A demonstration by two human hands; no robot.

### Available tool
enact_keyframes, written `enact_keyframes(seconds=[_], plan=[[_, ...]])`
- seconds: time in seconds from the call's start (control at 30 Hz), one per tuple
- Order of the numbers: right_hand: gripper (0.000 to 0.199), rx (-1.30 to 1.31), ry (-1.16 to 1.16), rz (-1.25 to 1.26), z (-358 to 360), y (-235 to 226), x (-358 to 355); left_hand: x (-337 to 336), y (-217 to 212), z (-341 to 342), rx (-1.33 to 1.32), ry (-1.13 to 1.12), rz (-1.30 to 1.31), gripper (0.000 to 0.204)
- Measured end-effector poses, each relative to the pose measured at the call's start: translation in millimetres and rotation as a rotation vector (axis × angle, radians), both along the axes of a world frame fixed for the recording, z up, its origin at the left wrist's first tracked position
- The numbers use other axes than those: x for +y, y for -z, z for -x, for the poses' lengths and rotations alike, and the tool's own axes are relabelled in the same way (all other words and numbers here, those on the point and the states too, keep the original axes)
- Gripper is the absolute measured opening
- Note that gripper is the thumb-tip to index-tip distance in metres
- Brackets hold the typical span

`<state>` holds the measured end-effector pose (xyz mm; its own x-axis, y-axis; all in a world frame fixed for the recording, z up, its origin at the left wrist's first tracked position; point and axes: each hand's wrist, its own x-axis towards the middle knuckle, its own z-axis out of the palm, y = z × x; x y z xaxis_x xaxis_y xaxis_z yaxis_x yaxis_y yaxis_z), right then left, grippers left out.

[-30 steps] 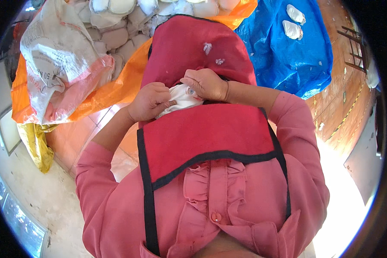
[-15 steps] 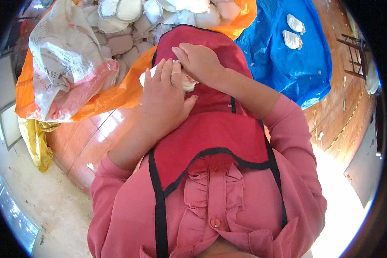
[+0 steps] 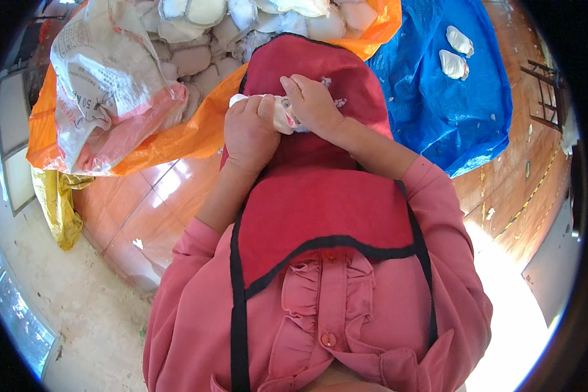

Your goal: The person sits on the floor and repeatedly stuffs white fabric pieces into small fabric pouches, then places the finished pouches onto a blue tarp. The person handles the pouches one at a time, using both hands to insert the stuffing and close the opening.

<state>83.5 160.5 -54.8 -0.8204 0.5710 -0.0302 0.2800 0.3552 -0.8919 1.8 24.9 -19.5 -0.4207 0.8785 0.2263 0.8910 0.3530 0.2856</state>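
White lump [image 3: 282, 112]: clasped by left hand [image 3: 249, 127], right hand [image 3: 312, 103]; apron [image 3: 320, 196] beneath. Firm hold judged best for clean picking.

A tiled floor [image 3: 144, 215] is seen, on which an orange sheet [image 3: 189, 137], a blue tarp [image 3: 438, 111] and a yellow bag [image 3: 55, 202] are spread.
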Motion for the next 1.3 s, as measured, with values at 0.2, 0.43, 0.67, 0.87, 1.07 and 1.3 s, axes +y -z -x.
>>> enact_keyframes(seconds=[0.2, 0.43, 0.67, 0.87, 1.07, 1.3], plan=[[0.034, 0.152, 0.117, 0.065, 13, 15, 4, 11, 8, 14, -0.150, -0.201, 0.091, 0.019], [0.035, 0.109, 0.324, 0.110, 29, 12, -2, 22, 16, 24, -0.366, -0.408, -0.008, 0.024], [0.038, -0.006, 0.277, 0.106, 33, 13, 0, 31, 10, 26, -0.398, -0.482, 0.013, 0.022], [0.035, 0.317, -0.257, -0.013, 11, -20, 29, 22, -29, 48, -0.253, -0.301, 0.057, 0.025], [0.048, 0.374, -0.444, 0.036, -3, -39, 39, 23, -67, 50, -0.526, -0.226, 0.210, 0.038], [0.050, 0.360, -0.420, 0.130, -23, -46, 31, 13, -50, 38, -1.320, -0.249, -0.062, 0.048]])
